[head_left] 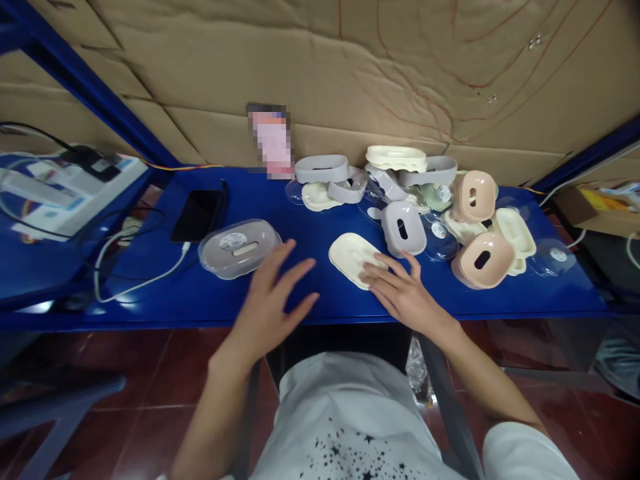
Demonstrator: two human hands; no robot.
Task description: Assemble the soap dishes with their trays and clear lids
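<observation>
My right hand (397,287) reaches over a cream oval plastic tray (353,257) that lies flat on the blue table; its fingers rest on the tray's right part. The fingers of this hand are spread and not wrapped round anything. My left hand (275,293) is raised with fingers apart, beside a grey oval box with a clear lid (237,243). Its fingertips are close to the box's right end; whether they touch it I cannot tell. Just beyond my right hand stands a grey oval tub with a slot (404,228).
Grey tubs (321,169), peach tubs (483,259), cream trays (513,232) and clear lids (551,257) are heaped at the back and right. A black phone (197,215) with a white cable (145,287) lies left. A power strip (90,200) sits farther left. Cardboard (300,60) backs the table.
</observation>
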